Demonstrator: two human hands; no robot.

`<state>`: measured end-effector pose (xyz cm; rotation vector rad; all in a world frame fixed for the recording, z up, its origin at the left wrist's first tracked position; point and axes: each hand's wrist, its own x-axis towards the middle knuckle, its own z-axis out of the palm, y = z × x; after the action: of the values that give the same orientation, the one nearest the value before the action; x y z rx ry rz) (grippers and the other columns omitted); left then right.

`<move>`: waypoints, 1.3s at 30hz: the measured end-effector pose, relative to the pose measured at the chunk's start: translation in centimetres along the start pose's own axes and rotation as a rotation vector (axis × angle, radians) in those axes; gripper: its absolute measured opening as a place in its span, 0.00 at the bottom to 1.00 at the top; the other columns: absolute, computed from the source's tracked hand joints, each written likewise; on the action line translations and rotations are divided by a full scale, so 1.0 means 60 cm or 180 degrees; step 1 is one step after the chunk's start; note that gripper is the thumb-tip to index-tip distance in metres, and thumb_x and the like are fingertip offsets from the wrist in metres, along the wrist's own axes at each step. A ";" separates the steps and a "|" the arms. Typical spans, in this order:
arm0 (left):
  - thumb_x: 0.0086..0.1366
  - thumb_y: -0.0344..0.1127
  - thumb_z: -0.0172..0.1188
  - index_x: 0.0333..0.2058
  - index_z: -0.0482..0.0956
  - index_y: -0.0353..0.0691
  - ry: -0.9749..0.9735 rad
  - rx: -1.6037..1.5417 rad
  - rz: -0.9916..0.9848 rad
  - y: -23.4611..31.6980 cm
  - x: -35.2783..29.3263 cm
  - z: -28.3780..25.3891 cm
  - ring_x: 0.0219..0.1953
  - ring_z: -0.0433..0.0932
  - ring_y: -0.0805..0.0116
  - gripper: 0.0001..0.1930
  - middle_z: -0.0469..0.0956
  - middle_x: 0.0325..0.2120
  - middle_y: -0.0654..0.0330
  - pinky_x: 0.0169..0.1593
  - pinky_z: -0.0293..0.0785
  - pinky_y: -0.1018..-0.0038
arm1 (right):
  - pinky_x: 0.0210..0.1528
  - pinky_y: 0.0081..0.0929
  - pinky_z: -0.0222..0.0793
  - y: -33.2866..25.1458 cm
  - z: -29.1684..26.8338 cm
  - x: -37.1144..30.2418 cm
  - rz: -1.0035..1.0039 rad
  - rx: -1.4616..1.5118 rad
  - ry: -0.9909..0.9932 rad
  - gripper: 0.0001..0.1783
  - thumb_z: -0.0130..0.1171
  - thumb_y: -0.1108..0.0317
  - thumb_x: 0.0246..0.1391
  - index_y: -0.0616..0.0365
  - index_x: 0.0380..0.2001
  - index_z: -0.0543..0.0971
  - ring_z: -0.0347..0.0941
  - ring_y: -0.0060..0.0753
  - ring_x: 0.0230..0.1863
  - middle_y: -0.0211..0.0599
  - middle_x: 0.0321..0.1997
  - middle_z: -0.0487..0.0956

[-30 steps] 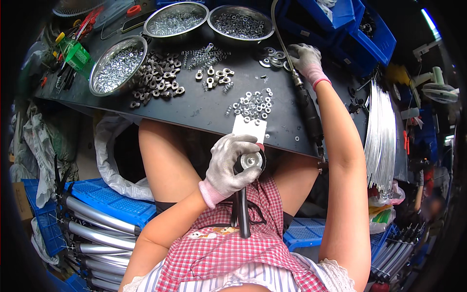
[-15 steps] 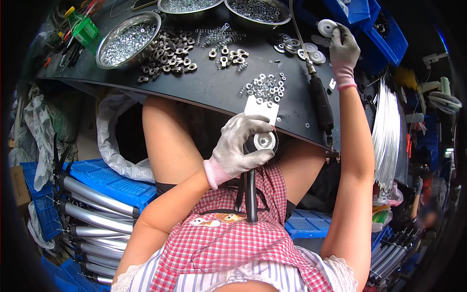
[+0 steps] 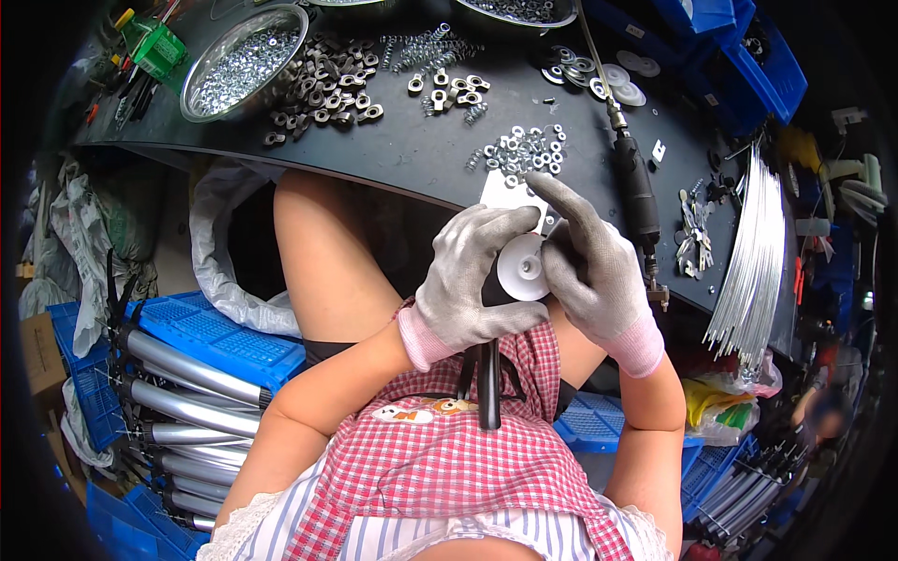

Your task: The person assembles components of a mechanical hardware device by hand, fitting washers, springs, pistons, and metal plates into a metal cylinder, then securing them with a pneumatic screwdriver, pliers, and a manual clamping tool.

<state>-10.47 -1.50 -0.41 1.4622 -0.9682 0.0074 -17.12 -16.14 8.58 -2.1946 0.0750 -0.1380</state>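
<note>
Holding the work just over my checked apron (image 3: 449, 467), I have the black bar (image 3: 488, 393) reaching back toward me, best left free so that it pushes nothing out of line. My left hand (image 3: 458, 280) is closed round the dark round body (image 3: 489, 290), thumb on the near side and fingers on the far side, and the white disc (image 3: 524, 271) sits between my 2 hands, its hub in view. My right hand (image 3: 603, 280) is at the disc's right edge, index finger stretched out beyond it (whether the curled fingers pinch anything small, I cannot tell). To do this well, I would steady the body with the left, square the disc up, and press near the hub, since pressing on the rim could tip it. Just beyond, a white plate (image 3: 505, 192) points at loose metal rings (image 3: 528, 154), which a careless knuckle could scatter. Right of them lies the black power tool (image 3: 636, 187), its tip toward the table edge. Farther off are spare white discs (image 3: 627, 92), and beyond the dark castings (image 3: 327, 93), springs (image 3: 430, 47).
</note>
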 end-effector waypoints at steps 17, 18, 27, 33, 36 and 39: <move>0.38 0.48 0.74 0.42 0.72 0.44 0.0156 0.0255 -0.0018 -0.013 0.000 0.014 0.42 0.76 0.53 0.32 0.76 0.40 0.55 0.50 0.68 0.59 | 0.41 0.35 0.71 0.131 0.011 0.069 0.0027 -0.2164 0.0787 0.07 0.61 0.71 0.47 0.58 0.32 0.79 0.75 0.42 0.37 0.39 0.33 0.76; 0.37 0.48 0.74 0.42 0.72 0.44 0.0170 0.0241 -0.0022 -0.013 0.000 0.015 0.42 0.76 0.53 0.32 0.76 0.40 0.55 0.50 0.68 0.60 | 0.42 0.35 0.71 0.139 0.009 0.071 0.0059 -0.2114 0.0603 0.08 0.61 0.69 0.47 0.55 0.33 0.79 0.75 0.41 0.38 0.37 0.33 0.76; 0.38 0.41 0.75 0.44 0.71 0.42 0.0146 -0.0283 -0.0386 -0.027 -0.014 0.017 0.47 0.72 0.55 0.32 0.73 0.44 0.54 0.52 0.67 0.62 | 0.42 0.41 0.72 0.151 -0.008 0.101 -0.0056 -0.2380 -0.0135 0.09 0.57 0.66 0.50 0.62 0.30 0.73 0.76 0.49 0.37 0.45 0.35 0.76; 0.39 0.40 0.75 0.45 0.70 0.42 0.0219 -0.0380 -0.0493 -0.015 -0.037 0.015 0.49 0.70 0.57 0.33 0.70 0.46 0.55 0.54 0.66 0.62 | 0.38 0.38 0.73 0.107 -0.029 0.082 -0.0526 -0.2414 0.0128 0.12 0.60 0.63 0.46 0.60 0.29 0.73 0.76 0.44 0.35 0.41 0.30 0.76; 0.37 0.40 0.74 0.45 0.71 0.44 0.0099 -0.0225 -0.0212 -0.021 -0.020 0.019 0.46 0.73 0.54 0.33 0.74 0.42 0.57 0.53 0.66 0.60 | 0.32 0.29 0.71 0.063 -0.046 0.047 -0.0879 -0.1057 0.0396 0.09 0.64 0.73 0.40 0.58 0.28 0.75 0.75 0.37 0.28 0.37 0.27 0.75; 0.35 0.39 0.73 0.44 0.71 0.44 0.0145 -0.0010 -0.0054 -0.023 -0.019 0.023 0.43 0.75 0.53 0.33 0.75 0.40 0.56 0.50 0.68 0.59 | 0.32 0.31 0.71 0.013 -0.047 0.019 -0.0745 -0.0376 -0.0230 0.09 0.64 0.71 0.39 0.57 0.27 0.76 0.74 0.38 0.28 0.37 0.26 0.75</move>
<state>-11.19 -2.27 -2.39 1.4614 -0.9185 0.0266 -16.36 -18.96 9.66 -2.3188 -0.2202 -0.1892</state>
